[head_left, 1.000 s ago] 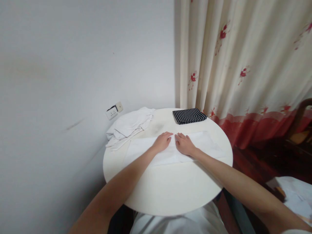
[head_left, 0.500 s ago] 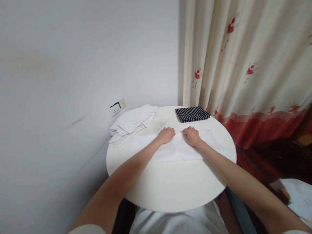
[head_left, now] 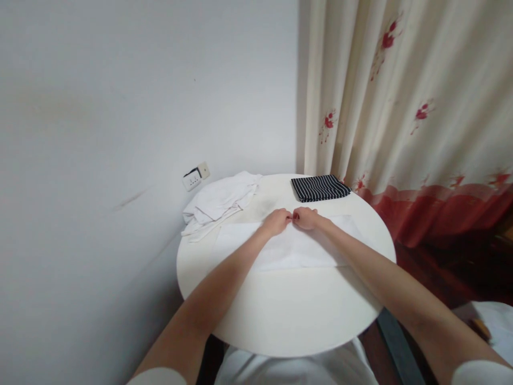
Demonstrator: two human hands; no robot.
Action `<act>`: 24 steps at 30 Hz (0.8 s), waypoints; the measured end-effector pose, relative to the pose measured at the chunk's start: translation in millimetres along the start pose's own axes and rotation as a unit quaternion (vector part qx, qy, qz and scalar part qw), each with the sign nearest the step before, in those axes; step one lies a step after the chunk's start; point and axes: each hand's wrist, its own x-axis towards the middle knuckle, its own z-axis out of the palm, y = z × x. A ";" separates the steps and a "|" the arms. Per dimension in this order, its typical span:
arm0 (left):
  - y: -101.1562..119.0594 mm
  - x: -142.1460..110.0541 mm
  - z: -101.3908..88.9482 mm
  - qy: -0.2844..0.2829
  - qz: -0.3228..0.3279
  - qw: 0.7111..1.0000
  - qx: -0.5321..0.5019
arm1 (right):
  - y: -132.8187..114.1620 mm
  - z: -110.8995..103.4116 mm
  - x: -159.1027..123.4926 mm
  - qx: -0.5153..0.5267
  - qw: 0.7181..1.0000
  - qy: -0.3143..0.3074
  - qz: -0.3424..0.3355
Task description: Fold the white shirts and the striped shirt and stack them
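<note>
A white cloth lies flat as a long folded strip across the round white table. At the middle of its far edge, my left hand is closed in a pinch on the fabric. Right beside it, nearly fingertip to fingertip, my right hand pinches the same edge. Both forearms reach over the strip and cover parts of its two ends.
A crumpled white garment rests at the table's far left, against the wall. The folded black-and-white striped cloth sits at the back right, near the floral curtain. A wall socket is behind the garment.
My right hand has moved left along the cloth's far edge, closing the gap to my left hand. The left hand has barely moved. The view has shifted slightly.
</note>
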 end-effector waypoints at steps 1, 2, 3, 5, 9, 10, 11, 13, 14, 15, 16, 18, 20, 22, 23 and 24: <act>-0.4 -0.5 -0.4 -0.002 0.001 1.000 -0.002 | -2.0 -0.3 3.5 0.001 1.000 -0.009 -0.003; -0.8 -1.1 -0.6 -0.005 0.002 1.000 -0.004 | -3.6 0.1 5.9 0.001 1.000 -0.015 -0.004; -1.3 -1.6 -0.8 -0.008 0.002 1.000 -0.007 | -4.9 0.9 7.2 -0.001 1.000 -0.018 -0.003; -2.2 -1.7 -0.9 -0.012 0.002 1.000 -0.013 | -6.7 2.9 6.9 -0.006 1.000 -0.014 0.002; -5.3 1.8 -1.6 -0.022 -0.003 0.999 -0.029 | -9.4 3.1 -0.3 -0.025 1.000 0.013 -0.008; -6.5 2.9 -2.1 -0.026 -0.003 0.999 -0.035 | -10.4 1.9 -2.4 -0.029 0.999 0.020 -0.012; -7.8 3.8 -2.8 -0.031 -0.002 0.999 -0.041 | -11.6 0.3 -4.4 -0.033 0.999 0.027 -0.015; -10.6 4.9 -4.2 -0.038 0.000 0.998 -0.051 | -14.4 -3.0 -7.8 -0.040 0.998 0.041 -0.020; -11.9 5.2 -4.6 -0.040 0.000 0.998 -0.054 | -15.8 -4.2 -9.1 -0.042 0.998 0.048 -0.022; -13.0 5.4 -4.8 -0.042 0.000 0.998 -0.056 | -16.9 -4.9 -9.8 -0.044 0.997 0.053 -0.023; -13.9 5.7 -4.6 -0.044 0.000 0.997 -0.057 | -17.7 -5.0 -10.1 -0.045 0.997 0.057 -0.024; -14.4 6.4 -3.5 -0.044 -0.003 0.998 -0.055 | -17.7 -3.1 -9.0 -0.045 0.997 0.060 -0.021; -13.1 6.9 -2.2 -0.043 -0.009 0.998 -0.047 | -15.7 0.7 -5.9 -0.038 0.998 0.056 -0.012; -9.4 6.1 -1.9 -0.039 -0.020 0.998 -0.034 | -12.5 5.4 -1.9 -0.029 0.999 0.046 0.002; -6.4 4.8 -2.2 -0.034 -0.028 0.999 -0.025 | -10.7 7.7 0.1 -0.024 0.999 0.041 0.010; -2.6 2.7 -2.7 -0.028 -0.035 0.999 -0.015 | -9.0 9.8 1.9 -0.021 0.999 0.037 0.019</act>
